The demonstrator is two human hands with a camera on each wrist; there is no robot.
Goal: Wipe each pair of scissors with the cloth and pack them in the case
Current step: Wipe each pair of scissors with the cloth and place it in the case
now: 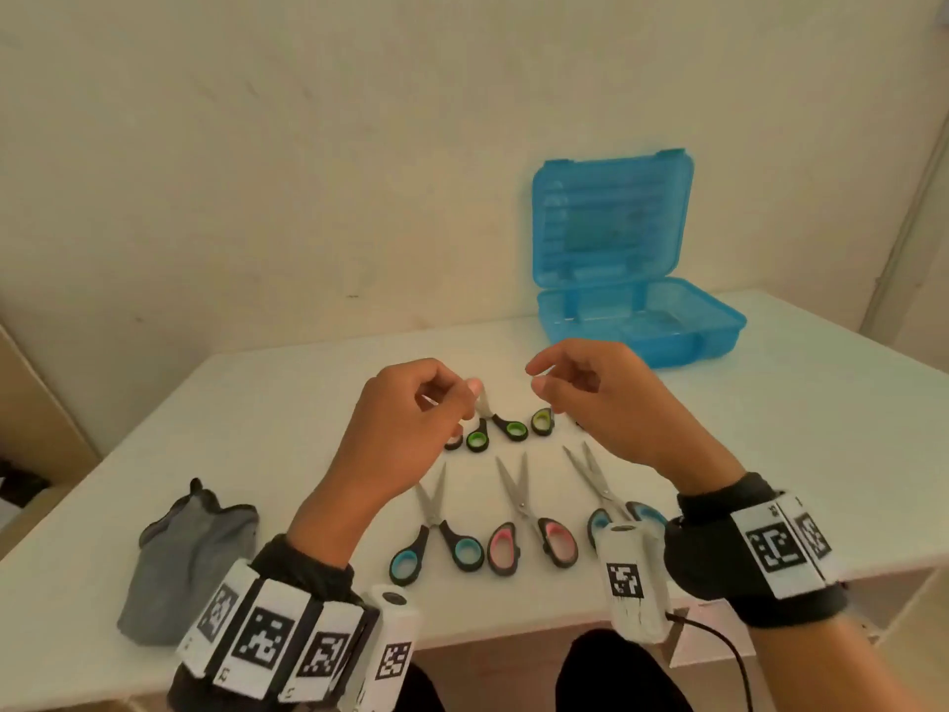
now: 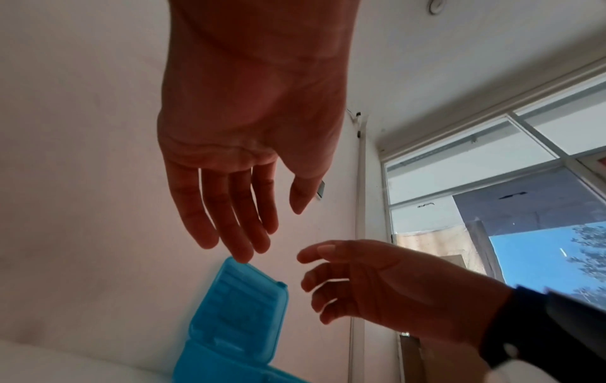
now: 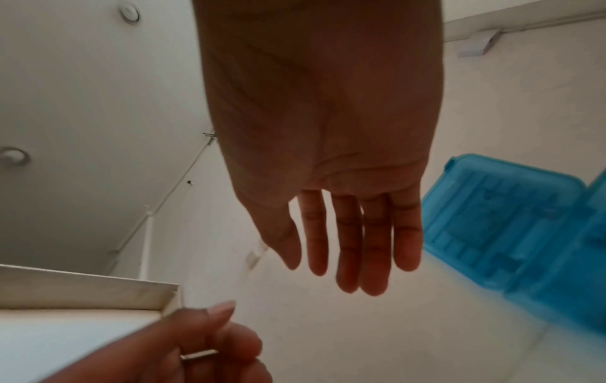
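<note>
On the near tabletop lie three scissors, the cloth left of them. Left hand seemingly pinches green-handled scissors by the blade; right hand hangs relaxed, empty. A blade grip risks slipping. Case beyond, open.

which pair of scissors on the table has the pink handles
The middle pair in the near row, the pink-handled scissors. The pairs on either side of it have blue handle linings, and the far-row pairs have green.
</note>
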